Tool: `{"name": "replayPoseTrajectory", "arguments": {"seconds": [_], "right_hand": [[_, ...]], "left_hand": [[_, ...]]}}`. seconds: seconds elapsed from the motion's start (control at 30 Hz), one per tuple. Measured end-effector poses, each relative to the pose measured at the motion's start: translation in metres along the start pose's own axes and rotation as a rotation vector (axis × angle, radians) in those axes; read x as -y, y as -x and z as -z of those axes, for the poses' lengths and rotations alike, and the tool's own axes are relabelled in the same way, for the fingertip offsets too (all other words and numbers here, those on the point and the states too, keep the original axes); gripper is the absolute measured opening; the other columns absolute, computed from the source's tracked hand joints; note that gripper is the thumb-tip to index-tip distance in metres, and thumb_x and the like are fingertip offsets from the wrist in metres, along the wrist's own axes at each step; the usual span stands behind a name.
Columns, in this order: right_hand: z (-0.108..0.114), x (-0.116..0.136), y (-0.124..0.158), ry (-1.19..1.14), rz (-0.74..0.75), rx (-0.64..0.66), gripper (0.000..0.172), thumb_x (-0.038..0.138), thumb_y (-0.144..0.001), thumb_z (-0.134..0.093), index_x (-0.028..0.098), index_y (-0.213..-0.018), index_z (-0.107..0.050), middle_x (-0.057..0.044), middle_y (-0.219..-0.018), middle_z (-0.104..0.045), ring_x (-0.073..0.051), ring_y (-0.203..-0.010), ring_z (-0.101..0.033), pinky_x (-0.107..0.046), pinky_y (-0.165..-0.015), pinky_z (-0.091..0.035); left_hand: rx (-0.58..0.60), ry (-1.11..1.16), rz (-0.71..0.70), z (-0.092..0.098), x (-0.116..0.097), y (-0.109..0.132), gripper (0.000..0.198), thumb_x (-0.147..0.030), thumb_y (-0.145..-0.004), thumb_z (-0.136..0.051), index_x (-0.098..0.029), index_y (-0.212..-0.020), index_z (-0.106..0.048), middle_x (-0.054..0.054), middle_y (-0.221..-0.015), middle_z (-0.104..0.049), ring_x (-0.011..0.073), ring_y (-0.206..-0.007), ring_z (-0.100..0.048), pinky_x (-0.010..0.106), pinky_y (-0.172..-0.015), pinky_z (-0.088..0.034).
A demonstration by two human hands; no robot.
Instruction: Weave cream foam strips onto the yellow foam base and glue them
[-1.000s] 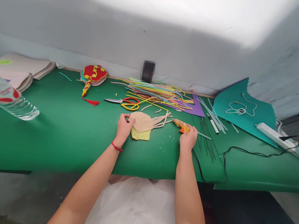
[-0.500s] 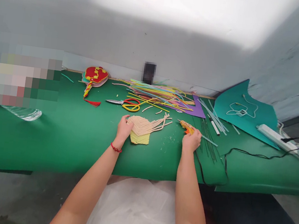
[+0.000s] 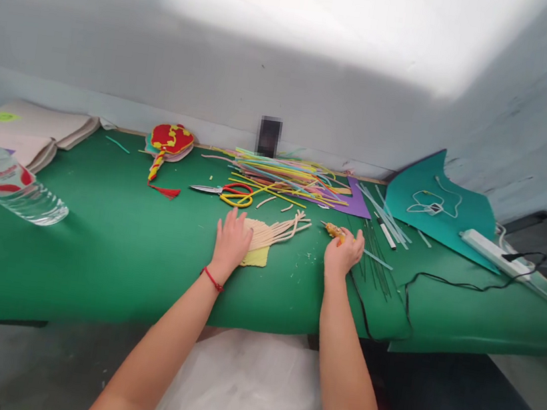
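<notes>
My left hand [image 3: 232, 240] lies flat with fingers spread over the left part of a piece made of pale peach strips [image 3: 270, 233]. The strips' loose ends fan out to the right. Beneath the strips a yellow piece [image 3: 256, 256] shows its lower edge; how the two are joined is hidden. My right hand [image 3: 344, 255] is closed around a yellow-orange hot glue gun [image 3: 334, 231], its nozzle pointing left toward the strip ends but apart from them. A clear glue stick [image 3: 378, 260] sticks out behind the gun.
Scissors [image 3: 229, 192] and a heap of coloured strips [image 3: 287, 176] lie behind my hands. A red fan-shaped craft [image 3: 171, 141] and a water bottle [image 3: 27, 196] are leftward. Thin wires [image 3: 379, 263], a black cord [image 3: 409, 303] and a power strip [image 3: 493, 253] lie right.
My left hand has gone from gripping the left edge of the strip piece to lying flat on top of it. The right hand still holds the glue gun. The view has shifted slightly.
</notes>
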State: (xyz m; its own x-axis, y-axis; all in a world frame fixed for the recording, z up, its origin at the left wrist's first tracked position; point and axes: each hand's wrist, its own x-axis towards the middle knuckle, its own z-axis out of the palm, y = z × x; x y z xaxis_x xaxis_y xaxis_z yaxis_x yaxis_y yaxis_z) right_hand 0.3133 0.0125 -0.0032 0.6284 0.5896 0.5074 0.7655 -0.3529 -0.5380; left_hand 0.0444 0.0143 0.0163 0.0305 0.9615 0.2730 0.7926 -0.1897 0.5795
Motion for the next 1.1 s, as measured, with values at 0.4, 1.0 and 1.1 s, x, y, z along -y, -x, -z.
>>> {"name": "replayPoseTrajectory", "arguments": {"seconds": [0.4, 1.0, 1.1], "right_hand": [[-0.043, 0.083, 0.015, -0.223, 0.632, 0.420, 0.030, 0.024, -0.092, -0.040, 0.020, -0.109, -0.064, -0.012, -0.129, -0.057, -0.023, -0.121, -0.051, -0.045, -0.105, -0.036], [-0.095, 0.151, -0.067, -0.179, 0.868, 0.468, 0.050, 0.010, -0.086, -0.039, 0.008, -0.136, -0.044, -0.015, -0.147, -0.039, -0.023, -0.138, -0.032, -0.042, -0.111, -0.032], [-0.114, 0.160, -0.094, -0.132, 0.856, 0.470, 0.057, 0.008, -0.085, -0.042, 0.006, -0.141, -0.036, -0.017, -0.149, -0.035, -0.027, -0.141, -0.026, -0.048, -0.112, -0.027]], "left_hand": [[0.194, -0.218, -0.149, -0.014, -0.003, 0.015, 0.049, -0.034, -0.095, -0.034, -0.020, -0.141, -0.042, 0.014, -0.154, -0.028, 0.0286, -0.143, -0.023, 0.054, -0.114, -0.014], [0.227, -0.318, -0.164, -0.019, -0.009, 0.025, 0.057, -0.041, -0.089, -0.048, -0.021, -0.142, -0.042, 0.015, -0.154, -0.026, 0.0313, -0.141, -0.026, 0.052, -0.114, -0.022], [0.240, -0.349, -0.171, -0.017, -0.010, 0.024, 0.057, -0.042, -0.089, -0.048, -0.021, -0.142, -0.042, 0.016, -0.154, -0.026, 0.0317, -0.141, -0.028, 0.053, -0.113, -0.024]]}}
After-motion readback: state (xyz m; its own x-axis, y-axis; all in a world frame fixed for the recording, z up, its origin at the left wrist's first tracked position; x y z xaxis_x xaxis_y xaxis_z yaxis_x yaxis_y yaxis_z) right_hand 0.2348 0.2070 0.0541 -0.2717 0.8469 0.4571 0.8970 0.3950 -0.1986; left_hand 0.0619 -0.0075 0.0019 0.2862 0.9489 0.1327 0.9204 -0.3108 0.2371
